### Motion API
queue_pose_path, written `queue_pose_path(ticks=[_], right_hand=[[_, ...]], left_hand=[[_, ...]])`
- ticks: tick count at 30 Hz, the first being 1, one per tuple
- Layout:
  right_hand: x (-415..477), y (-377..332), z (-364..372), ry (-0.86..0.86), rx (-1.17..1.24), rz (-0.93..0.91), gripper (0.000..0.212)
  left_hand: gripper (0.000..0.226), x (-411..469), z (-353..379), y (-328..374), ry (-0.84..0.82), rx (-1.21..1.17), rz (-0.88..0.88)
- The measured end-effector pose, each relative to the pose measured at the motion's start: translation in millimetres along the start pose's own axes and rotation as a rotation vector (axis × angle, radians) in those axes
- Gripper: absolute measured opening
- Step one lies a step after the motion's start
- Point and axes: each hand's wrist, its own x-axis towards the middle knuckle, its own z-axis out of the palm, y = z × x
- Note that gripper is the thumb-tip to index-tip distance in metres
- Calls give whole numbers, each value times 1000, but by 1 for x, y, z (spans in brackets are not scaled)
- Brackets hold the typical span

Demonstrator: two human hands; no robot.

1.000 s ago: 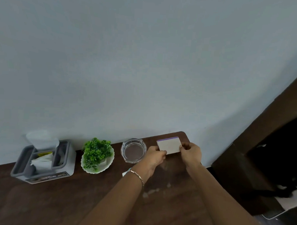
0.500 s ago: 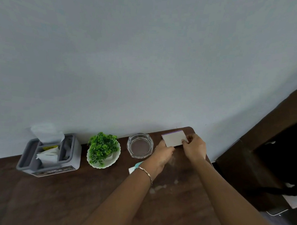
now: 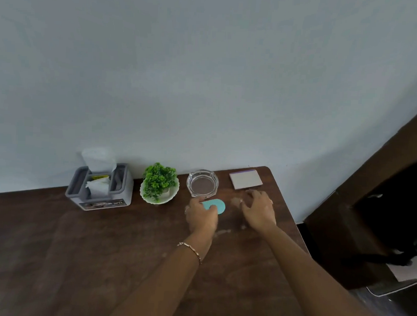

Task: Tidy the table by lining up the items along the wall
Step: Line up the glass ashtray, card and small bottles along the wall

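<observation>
Pale blue-grey wall fills the upper half; below it a dark wood desk w/ its far edge against the wall and its right corner rounded. Along the wall, left to right: grey tissue box w/ white tissue sticking up, small green plant in a white scalloped dish, clear glass ashtray, then a white notepad w/ a purple far edge, lying flat at the far right corner, slightly skewed. All four sit near the wall, apart from each other.

Just near of the ashtray lies a teal rounded card, flat on the desk. Left hand reaches in from the near side, forearm angled up and right, thin chain bracelet on the wrist. Its fingers curl over the card's left part, touching it; whether it's properly gripped or only pressed on, can't tell.

Right hand comes in from the near right, forearm long across the desk, palm down, low over the surface near of the notepad. Fingers spread loose, grasping nothing, not touching the notepad; tips look a bit blurred.

Right of the desk: dark brown furniture and a dim floor area, details unclear.
</observation>
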Motion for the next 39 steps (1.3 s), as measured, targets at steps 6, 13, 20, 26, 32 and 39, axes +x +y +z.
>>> queue_pose_path(ticks=[6,13,20,26,32,39], right_hand=[[-8,-10,25,-204,82,-43,67],[-8,-15,45,-284,378,-64,65],[-25,-26,45,-317,544,-69,50],[-46,-34,25,-433,698,-88,61],[-86,-43,13,-484,614,-209,51],[-152,-71,28,-676,601,-301,40]], left_hand=[[53,7,-18,-17,110,59,-46],[53,11,-24,-26,39,232,102],[49,9,-35,-40,7,374,330],[37,-1,-55,-46,-110,227,399],[28,-49,-102,-46,-430,-175,142],[32,-103,-172,-81,-324,-351,20]])
